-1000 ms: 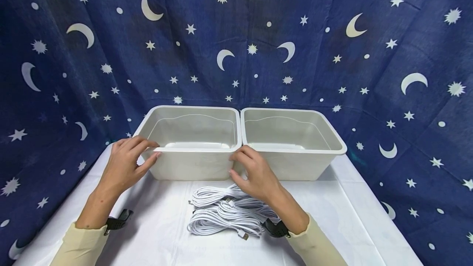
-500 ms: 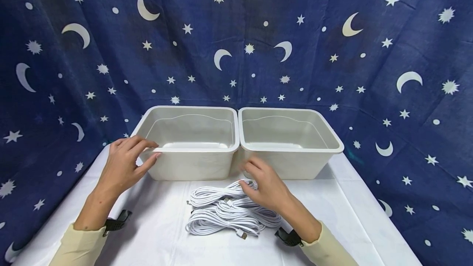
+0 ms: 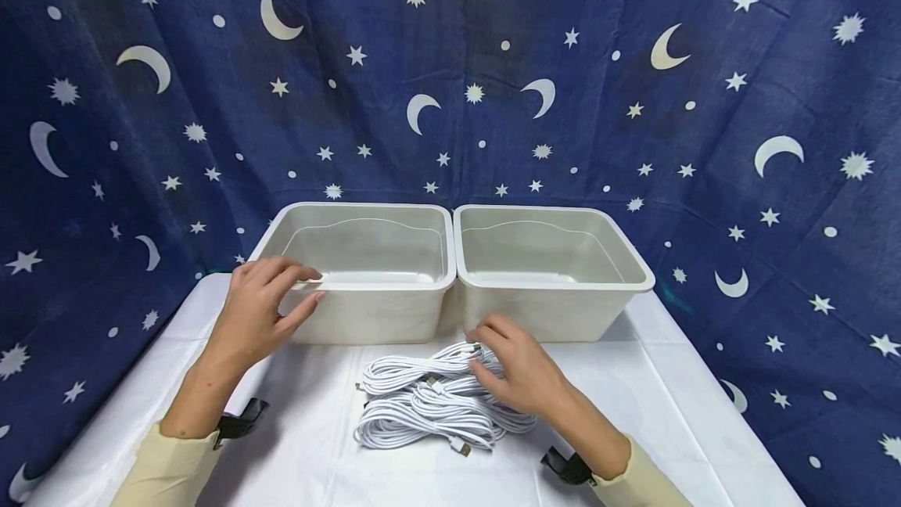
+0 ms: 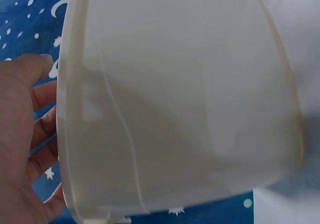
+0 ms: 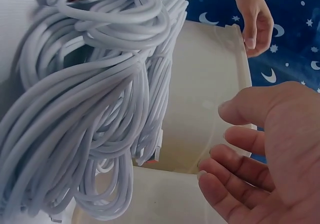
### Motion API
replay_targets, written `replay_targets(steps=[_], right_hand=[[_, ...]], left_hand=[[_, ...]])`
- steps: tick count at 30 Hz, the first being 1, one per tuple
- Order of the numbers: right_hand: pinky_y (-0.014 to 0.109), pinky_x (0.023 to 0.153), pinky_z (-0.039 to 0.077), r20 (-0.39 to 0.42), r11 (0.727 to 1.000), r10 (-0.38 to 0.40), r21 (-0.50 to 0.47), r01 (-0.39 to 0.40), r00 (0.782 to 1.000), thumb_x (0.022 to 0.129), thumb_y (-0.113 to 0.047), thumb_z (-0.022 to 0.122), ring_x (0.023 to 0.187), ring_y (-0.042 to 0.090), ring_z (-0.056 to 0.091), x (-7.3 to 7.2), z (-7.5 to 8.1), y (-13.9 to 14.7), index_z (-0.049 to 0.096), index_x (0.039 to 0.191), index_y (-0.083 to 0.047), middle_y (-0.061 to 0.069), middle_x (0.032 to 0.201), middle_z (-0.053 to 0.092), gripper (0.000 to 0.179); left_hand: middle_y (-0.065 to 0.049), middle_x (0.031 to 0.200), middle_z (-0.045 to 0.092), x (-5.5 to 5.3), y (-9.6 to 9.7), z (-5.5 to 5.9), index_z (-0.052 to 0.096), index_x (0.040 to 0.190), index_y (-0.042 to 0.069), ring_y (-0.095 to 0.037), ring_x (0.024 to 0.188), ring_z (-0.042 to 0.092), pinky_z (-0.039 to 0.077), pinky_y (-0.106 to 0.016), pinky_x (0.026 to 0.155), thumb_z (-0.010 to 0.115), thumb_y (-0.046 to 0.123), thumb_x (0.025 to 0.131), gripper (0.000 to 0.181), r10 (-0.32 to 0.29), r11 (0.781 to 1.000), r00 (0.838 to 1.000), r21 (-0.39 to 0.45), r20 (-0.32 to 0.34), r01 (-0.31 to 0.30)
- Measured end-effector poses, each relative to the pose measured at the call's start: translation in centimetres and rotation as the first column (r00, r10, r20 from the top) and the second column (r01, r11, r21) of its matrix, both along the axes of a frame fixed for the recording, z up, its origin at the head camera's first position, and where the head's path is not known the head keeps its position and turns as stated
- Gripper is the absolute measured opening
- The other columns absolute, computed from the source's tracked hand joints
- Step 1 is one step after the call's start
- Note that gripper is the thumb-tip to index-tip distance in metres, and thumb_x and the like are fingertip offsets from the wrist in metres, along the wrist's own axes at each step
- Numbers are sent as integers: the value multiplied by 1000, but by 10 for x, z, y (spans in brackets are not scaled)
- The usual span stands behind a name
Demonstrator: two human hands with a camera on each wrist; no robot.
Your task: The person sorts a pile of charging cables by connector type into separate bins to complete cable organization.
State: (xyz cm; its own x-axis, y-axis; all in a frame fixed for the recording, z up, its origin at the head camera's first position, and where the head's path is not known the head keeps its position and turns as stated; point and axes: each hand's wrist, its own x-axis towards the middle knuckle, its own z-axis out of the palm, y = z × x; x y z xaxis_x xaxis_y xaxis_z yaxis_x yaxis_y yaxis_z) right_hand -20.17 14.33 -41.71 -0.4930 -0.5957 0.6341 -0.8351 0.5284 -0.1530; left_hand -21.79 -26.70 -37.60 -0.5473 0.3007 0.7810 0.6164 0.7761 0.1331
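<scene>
Two off-white plastic bins stand side by side: a left bin (image 3: 366,315) and a right bin (image 3: 549,313). My left hand (image 3: 260,315) is at the left bin's front rim, fingers over the edge and thumb in front of the wall, loosely spread. In the left wrist view the bin wall (image 4: 175,99) hides some fingertips. Several coiled white USB cables (image 3: 422,409) lie bundled in front of the bins. Over their right side is my right hand (image 3: 521,370), fingers relaxed and apart. The right wrist view shows nothing between its thumb and fingers (image 5: 235,169).
A white cloth (image 3: 303,444) covers the table. Behind and beside it hangs a dark blue curtain (image 3: 479,139) with moons and stars. Both wrists wear black straps, such as the right strap (image 3: 566,466).
My right hand has left the gap between the bins and come back and right over the cables. The left hand has shifted slightly right along the rim. The bins and cables stay put.
</scene>
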Motion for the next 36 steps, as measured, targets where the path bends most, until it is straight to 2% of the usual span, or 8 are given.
replay_targets(steps=[9,16,22,36], right_hand=[[32,79,55,23,998,-19,53,18,1000,83,-10,84,92,11,60,9,-1,3,72,107,-9,-1,104,64,27],[32,80,55,21,997,-18,75,17,1000,83,-11,84,95,13,61,13,-8,10,72,108,-9,-2,106,64,28],[34,82,55,29,994,-39,107,36,999,84,-14,84,98,13,61,16,-12,16,71,107,-11,-3,106,63,26],[34,86,55,42,983,-53,181,45,998,84,-22,84,99,12,60,24,-17,26,72,106,-14,-5,107,60,26]], left_hand=[[0,104,69,-2,23,6,77,107,14,-27,97,63,38,-57,96,84,22,88,22,-56,998,998,32,-16,56],[0,107,69,-1,50,10,77,109,14,-30,107,63,38,-57,98,81,29,90,24,-89,995,996,32,-8,90],[0,109,69,0,70,14,76,112,16,-28,111,63,38,-55,102,78,33,93,26,-115,993,993,13,15,114],[1,112,68,-1,122,23,75,117,16,-26,114,64,41,-55,104,76,34,96,28,-196,981,980,15,25,195]])
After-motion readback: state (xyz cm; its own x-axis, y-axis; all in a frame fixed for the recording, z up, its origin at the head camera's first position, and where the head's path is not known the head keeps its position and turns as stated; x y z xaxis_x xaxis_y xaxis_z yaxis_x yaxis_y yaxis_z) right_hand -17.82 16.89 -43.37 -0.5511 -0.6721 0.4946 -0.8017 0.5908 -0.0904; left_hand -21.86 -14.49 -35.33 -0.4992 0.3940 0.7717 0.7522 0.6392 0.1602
